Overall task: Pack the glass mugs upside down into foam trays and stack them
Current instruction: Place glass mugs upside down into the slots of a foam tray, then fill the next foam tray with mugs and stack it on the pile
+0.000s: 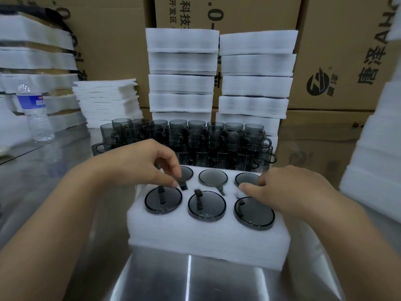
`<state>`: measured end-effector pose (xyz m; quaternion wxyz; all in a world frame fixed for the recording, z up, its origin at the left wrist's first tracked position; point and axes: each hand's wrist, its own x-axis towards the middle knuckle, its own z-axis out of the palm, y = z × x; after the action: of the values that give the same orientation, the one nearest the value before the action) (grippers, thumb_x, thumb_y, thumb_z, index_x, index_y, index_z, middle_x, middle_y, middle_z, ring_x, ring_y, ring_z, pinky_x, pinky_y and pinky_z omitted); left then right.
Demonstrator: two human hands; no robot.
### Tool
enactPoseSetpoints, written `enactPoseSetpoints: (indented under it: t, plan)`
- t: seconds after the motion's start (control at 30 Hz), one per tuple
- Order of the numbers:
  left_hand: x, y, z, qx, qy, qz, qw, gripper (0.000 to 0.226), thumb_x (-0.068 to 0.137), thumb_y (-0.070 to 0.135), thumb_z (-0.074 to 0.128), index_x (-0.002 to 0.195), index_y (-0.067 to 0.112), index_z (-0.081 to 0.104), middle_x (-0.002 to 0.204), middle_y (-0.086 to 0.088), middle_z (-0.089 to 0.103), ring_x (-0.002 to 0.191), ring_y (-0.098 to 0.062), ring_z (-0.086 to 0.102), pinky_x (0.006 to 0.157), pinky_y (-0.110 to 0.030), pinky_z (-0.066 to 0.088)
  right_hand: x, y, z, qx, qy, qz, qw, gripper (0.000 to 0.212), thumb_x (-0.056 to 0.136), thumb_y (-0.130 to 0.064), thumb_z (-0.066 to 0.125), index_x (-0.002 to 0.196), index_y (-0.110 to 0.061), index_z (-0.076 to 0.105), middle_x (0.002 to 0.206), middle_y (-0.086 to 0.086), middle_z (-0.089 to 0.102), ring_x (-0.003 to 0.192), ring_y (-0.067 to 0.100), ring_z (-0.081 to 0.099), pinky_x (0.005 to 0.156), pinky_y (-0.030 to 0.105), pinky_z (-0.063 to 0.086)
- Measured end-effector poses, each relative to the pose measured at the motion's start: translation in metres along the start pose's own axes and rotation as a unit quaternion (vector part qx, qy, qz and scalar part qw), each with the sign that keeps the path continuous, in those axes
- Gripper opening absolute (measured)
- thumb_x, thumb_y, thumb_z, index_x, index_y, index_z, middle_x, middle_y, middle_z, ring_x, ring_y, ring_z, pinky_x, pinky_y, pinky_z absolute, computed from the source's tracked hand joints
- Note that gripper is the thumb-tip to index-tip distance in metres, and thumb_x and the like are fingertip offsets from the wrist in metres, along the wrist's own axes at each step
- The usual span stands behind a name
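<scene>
the foam tray (208,240) sits on the steel table (191,283), six glass mugs (207,206) bottom-up in it. the left hand (152,164) pinches the handle of the back-left corner mug (188,172). the right hand (288,187) lies with its fingers together and loosely bent, fingertips on the foam by the back-right corner mug (246,178).

We're looking in on a packing station in a warehouse or factory stockroom: brown shipping cartons (347,61), printed with bold characters and a logo, are walling in the back. Twin columns of stacked foam trays (182,72) are towering in front of them. A pile of thin foam sheets (106,101) is sitting to the left beside a water bottle (34,114), dozens of identical smoky glass mugs (195,137) are crowding together in a batch on the shiny steel table (188,279), and one more foam tray (208,240) at the near edge is holding six of them upside down.
</scene>
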<state>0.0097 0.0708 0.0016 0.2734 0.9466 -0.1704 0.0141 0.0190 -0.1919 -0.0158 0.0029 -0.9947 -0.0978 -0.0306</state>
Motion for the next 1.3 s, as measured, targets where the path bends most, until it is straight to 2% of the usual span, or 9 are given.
enactPoseSetpoints:
  t: [0.1, 0.2, 0.4, 0.5, 0.67, 0.8, 0.93, 1.07, 1.3]
  plan:
    - [-0.016, 0.004, -0.002, 0.016, -0.033, -0.008, 0.999, 0.007, 0.073, 0.037, 0.077, 0.067, 0.038, 0.073, 0.064, 0.016, 0.068, 0.053, 0.007, 0.055, 0.053, -0.009, 0.041, -0.007, 0.004, 0.003, -0.033, 0.11, -0.065, 0.991, 0.05, 0.092, -0.065, 0.031, 0.099, -0.03, 0.066, 0.088, -0.008, 0.062, 0.084, 0.014, 0.059, 0.072, 0.031, 0.045]
    - [-0.037, 0.002, 0.001, 0.03, -0.034, -0.022, 0.999, 0.033, 0.06, 0.071, 0.064, 0.071, 0.042, 0.074, 0.068, 0.013, 0.07, 0.058, 0.001, 0.059, 0.061, -0.022, 0.05, -0.021, 0.005, 0.007, -0.036, 0.241, -0.167, 0.955, 0.055, 0.095, -0.055, 0.014, 0.064, -0.027, 0.05, 0.072, -0.011, 0.043, 0.079, 0.012, 0.046, 0.082, 0.031, 0.031]
    - [-0.063, 0.01, 0.008, 0.147, -0.1, -0.014, 0.984, 0.048, 0.041, 0.082, 0.06, 0.087, 0.08, 0.047, 0.105, 0.054, 0.049, 0.102, 0.02, 0.051, 0.093, -0.011, 0.041, -0.057, 0.005, 0.017, 0.059, 0.194, -0.287, 0.936, 0.057, 0.076, -0.072, 0.039, 0.087, -0.029, 0.075, 0.091, -0.019, 0.066, 0.093, 0.003, 0.057, 0.107, 0.022, 0.02]
    - [-0.064, 0.01, 0.026, 0.241, -0.061, 0.001, 0.969, 0.044, 0.057, 0.058, 0.059, 0.099, 0.056, 0.046, 0.104, 0.023, 0.063, 0.094, 0.003, 0.057, 0.075, -0.013, 0.044, -0.068, 0.0, 0.032, 0.015, 0.103, -0.277, 0.955, 0.06, 0.078, -0.069, 0.046, 0.123, -0.03, 0.051, 0.118, -0.012, 0.057, 0.119, 0.005, 0.045, 0.106, 0.012, -0.017]
    - [-0.061, 0.029, 0.034, 0.353, 0.014, 0.031, 0.935, 0.029, 0.076, 0.047, 0.059, 0.094, 0.03, 0.044, 0.08, 0.005, 0.057, 0.078, -0.01, 0.051, 0.05, -0.015, 0.026, -0.08, 0.013, 0.025, -0.015, 0.263, -0.251, 0.932, 0.04, 0.052, -0.058, 0.07, 0.077, -0.027, 0.066, 0.065, -0.015, 0.06, 0.068, 0.006, 0.063, 0.094, 0.026, 0.035]
    - [-0.042, 0.06, 0.008, 0.331, 0.122, 0.103, 0.93, 0.035, 0.082, 0.056, 0.057, 0.114, 0.041, 0.055, 0.103, 0.015, 0.066, 0.098, -0.009, 0.053, 0.074, -0.009, 0.027, -0.062, 0.044, -0.007, 0.007, 0.35, -0.221, 0.91, 0.033, 0.063, -0.038, 0.079, 0.086, -0.021, 0.063, 0.076, -0.007, 0.062, 0.075, 0.014, 0.06, 0.093, 0.03, 0.034]
    - [0.015, 0.09, -0.021, 0.385, 0.207, 0.148, 0.887, 0.03, 0.088, 0.047, 0.056, 0.116, 0.035, 0.058, 0.105, 0.011, 0.064, 0.098, -0.014, 0.055, 0.094, -0.026, 0.027, -0.023, 0.056, -0.05, 0.014, 0.33, -0.102, 0.939, 0.034, 0.074, -0.032, 0.079, 0.093, -0.019, 0.054, 0.087, -0.002, 0.059, 0.088, 0.018, 0.051, 0.074, 0.025, 0.03]
    - [0.087, 0.11, -0.029, 0.46, 0.195, 0.163, 0.851, 0.022, 0.091, 0.032, 0.056, 0.112, 0.026, 0.058, 0.105, 0.004, 0.063, 0.099, -0.02, 0.054, 0.088, -0.03, 0.031, 0.024, 0.069, -0.065, 0.0, 0.259, 0.016, 0.966, 0.033, 0.089, -0.032, 0.064, 0.093, -0.017, 0.034, 0.091, 0.004, 0.055, 0.095, 0.03, 0.054, 0.072, 0.035, 0.036]
    - [0.173, 0.118, -0.012, 0.523, 0.147, 0.197, 0.816, 0.022, 0.094, 0.019, 0.054, 0.116, 0.021, 0.057, 0.115, 0.001, 0.06, 0.112, -0.02, 0.051, 0.08, -0.03, 0.029, 0.063, 0.092, -0.027, -0.004, 0.238, 0.098, 0.966, 0.03, 0.092, -0.023, 0.057, 0.112, -0.007, 0.041, 0.11, 0.013, 0.06, 0.1, 0.035, 0.057, 0.063, 0.032, 0.032]
